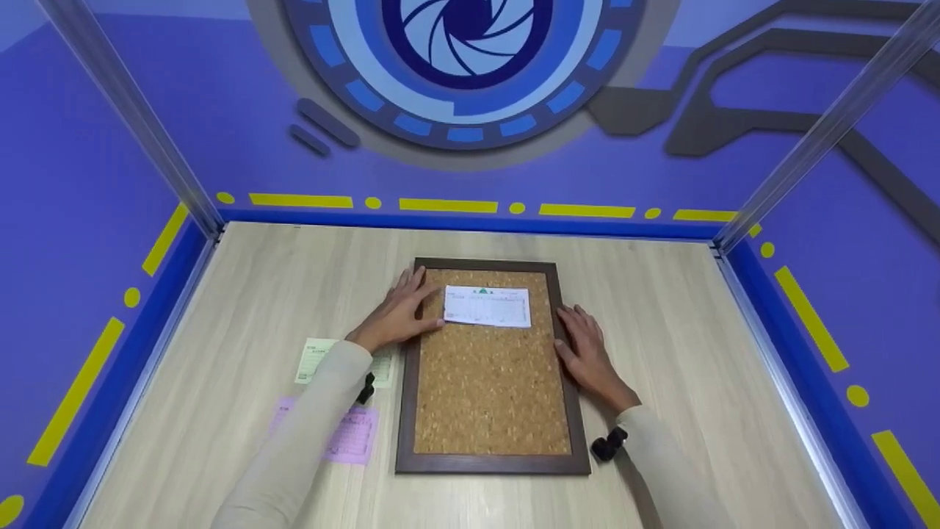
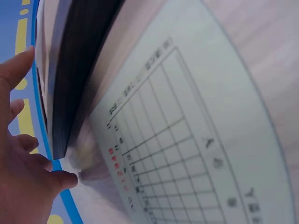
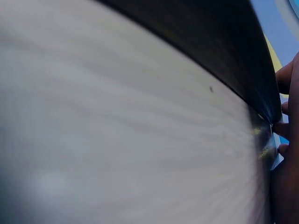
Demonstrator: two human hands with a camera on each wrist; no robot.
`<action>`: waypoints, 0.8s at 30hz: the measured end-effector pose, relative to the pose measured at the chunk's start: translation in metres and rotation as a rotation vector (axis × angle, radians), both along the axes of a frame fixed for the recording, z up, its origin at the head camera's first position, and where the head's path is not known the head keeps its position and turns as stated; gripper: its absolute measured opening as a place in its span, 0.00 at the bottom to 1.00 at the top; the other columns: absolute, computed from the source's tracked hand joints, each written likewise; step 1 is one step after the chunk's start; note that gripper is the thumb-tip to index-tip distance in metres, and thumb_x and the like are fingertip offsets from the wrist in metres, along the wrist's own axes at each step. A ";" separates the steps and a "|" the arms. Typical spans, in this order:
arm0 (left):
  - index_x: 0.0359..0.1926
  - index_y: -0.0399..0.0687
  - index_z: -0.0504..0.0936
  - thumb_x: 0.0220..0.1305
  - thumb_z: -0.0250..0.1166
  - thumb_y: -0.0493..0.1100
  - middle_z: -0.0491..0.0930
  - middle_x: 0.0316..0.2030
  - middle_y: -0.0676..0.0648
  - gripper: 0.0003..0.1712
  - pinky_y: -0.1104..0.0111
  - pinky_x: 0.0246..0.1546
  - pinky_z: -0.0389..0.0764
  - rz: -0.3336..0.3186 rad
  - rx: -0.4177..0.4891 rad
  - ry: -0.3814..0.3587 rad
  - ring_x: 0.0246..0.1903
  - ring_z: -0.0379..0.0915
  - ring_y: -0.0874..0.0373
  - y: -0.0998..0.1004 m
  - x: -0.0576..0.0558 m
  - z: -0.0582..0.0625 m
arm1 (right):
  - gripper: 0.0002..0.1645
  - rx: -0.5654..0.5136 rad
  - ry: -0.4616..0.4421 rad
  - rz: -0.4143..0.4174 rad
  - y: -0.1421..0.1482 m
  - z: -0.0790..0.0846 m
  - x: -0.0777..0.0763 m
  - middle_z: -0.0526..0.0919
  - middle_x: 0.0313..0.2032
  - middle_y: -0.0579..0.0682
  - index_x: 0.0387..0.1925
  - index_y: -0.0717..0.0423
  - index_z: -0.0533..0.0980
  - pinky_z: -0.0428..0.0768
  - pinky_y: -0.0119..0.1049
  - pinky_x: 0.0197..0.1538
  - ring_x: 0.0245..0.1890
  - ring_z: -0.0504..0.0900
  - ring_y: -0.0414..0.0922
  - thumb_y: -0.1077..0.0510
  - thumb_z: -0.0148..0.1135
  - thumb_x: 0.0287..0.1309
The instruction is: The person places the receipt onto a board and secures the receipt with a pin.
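Observation:
A corkboard [image 1: 488, 389] with a dark brown frame lies on the table, its long sides running away from me. On the upper part of its cork is a white printed slip [image 1: 487, 312] with a small green mark. My left hand [image 1: 396, 316] spreads over the board's left frame edge, the thumb tip right at the slip's lower left corner. At the right frame edge, my right hand [image 1: 590, 356] rests with its fingertips and thumb against the frame. Beside the left forearm lies a green printed slip [image 1: 311, 360], partly covered by the sleeve.
A pink printed slip [image 1: 356, 437] lies nearer me on the left, partly under the left sleeve. Blue and purple panels [image 1: 183, 132] with metal corner posts [image 1: 830, 132] enclose the wooden table [image 1: 683, 308] at the back and sides.

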State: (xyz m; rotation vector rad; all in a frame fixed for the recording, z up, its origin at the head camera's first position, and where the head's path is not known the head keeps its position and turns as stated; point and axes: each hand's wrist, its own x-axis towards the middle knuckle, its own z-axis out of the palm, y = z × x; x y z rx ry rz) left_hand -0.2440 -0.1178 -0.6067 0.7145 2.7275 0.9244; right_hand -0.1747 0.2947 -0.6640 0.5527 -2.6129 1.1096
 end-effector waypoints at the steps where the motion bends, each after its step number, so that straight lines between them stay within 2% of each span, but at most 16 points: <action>1: 0.84 0.47 0.67 0.75 0.72 0.60 0.42 0.88 0.32 0.47 0.32 0.82 0.46 0.002 0.004 0.000 0.86 0.32 0.29 -0.001 0.001 0.001 | 0.34 -0.004 -0.003 0.001 0.000 0.000 0.000 0.70 0.76 0.73 0.77 0.73 0.68 0.51 0.76 0.78 0.80 0.58 0.76 0.62 0.62 0.76; 7: 0.84 0.46 0.67 0.75 0.71 0.60 0.49 0.87 0.34 0.46 0.33 0.82 0.48 0.016 0.025 -0.009 0.86 0.37 0.30 -0.007 0.008 0.008 | 0.34 -0.015 -0.039 -0.002 0.002 0.000 0.000 0.68 0.78 0.71 0.78 0.71 0.68 0.50 0.74 0.79 0.81 0.57 0.74 0.63 0.62 0.77; 11: 0.84 0.47 0.68 0.75 0.72 0.58 0.53 0.87 0.38 0.45 0.36 0.82 0.51 0.048 0.052 -0.024 0.87 0.41 0.34 -0.012 0.014 0.012 | 0.34 -0.015 -0.046 -0.009 0.002 0.000 0.001 0.68 0.78 0.72 0.78 0.70 0.68 0.50 0.75 0.79 0.81 0.57 0.74 0.62 0.61 0.77; 19: 0.83 0.48 0.70 0.76 0.72 0.54 0.60 0.85 0.38 0.41 0.39 0.81 0.57 0.081 0.120 0.010 0.86 0.49 0.37 -0.024 0.022 0.017 | 0.34 -0.020 -0.071 -0.021 0.003 0.002 0.002 0.68 0.78 0.70 0.78 0.68 0.68 0.52 0.74 0.79 0.82 0.57 0.73 0.61 0.62 0.77; 24: 0.81 0.46 0.73 0.77 0.71 0.53 0.64 0.83 0.39 0.38 0.43 0.81 0.60 0.096 0.119 0.038 0.83 0.56 0.38 -0.035 0.026 0.020 | 0.35 -0.018 -0.086 -0.012 0.004 0.004 0.003 0.68 0.78 0.70 0.79 0.68 0.68 0.51 0.73 0.80 0.82 0.56 0.72 0.61 0.62 0.77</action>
